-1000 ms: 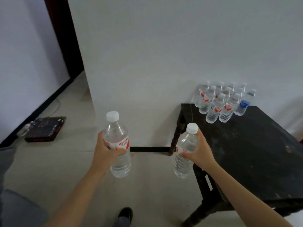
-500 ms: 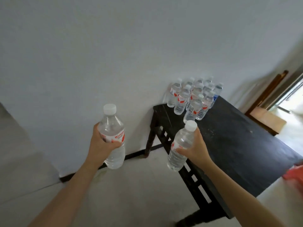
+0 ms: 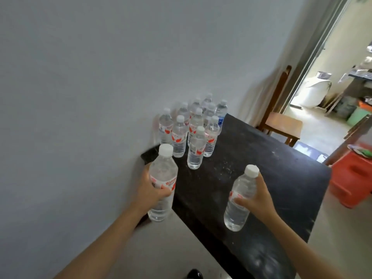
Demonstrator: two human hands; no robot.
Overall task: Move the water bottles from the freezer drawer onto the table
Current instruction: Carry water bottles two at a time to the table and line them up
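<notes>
Clear plastic, white-capped, red-labelled: the left-hand btl [image 3: 164, 172] is gripped at its label band by the left hand [image 3: 150, 190], fingers and thumb curled round it. Its long axis is kept near upright, cap up, top leaning slightly right. It is seen at the near-left edge of the black table [image 3: 261, 158], base partly over the floor beside the wall [image 3: 100, 77].

The right-hand btl [image 3: 244, 186] is held by the right hand [image 3: 256, 200], thumb wrapped across the label, fingers curled behind. Cap is pointed up and away, axis tilted more than the other's, base nearer the person. It is seen over the table's near-middle; whether the base touches the top can't be told.

Approx ten more are stood upright, caps up, as a btl cluster [image 3: 193, 129] at the table's far-left corner, packed tight vs the wall. The nearest btl [image 3: 196, 150] is set just in front of the rest; a blue-label btl [image 3: 221, 112] is at the back right.

A wooden chair [image 3: 281, 121] is placed beyond the table's far end, a red stool [image 3: 354, 174] to its right, and a black shoe [image 3: 194, 274] is seen at bottom edge.
</notes>
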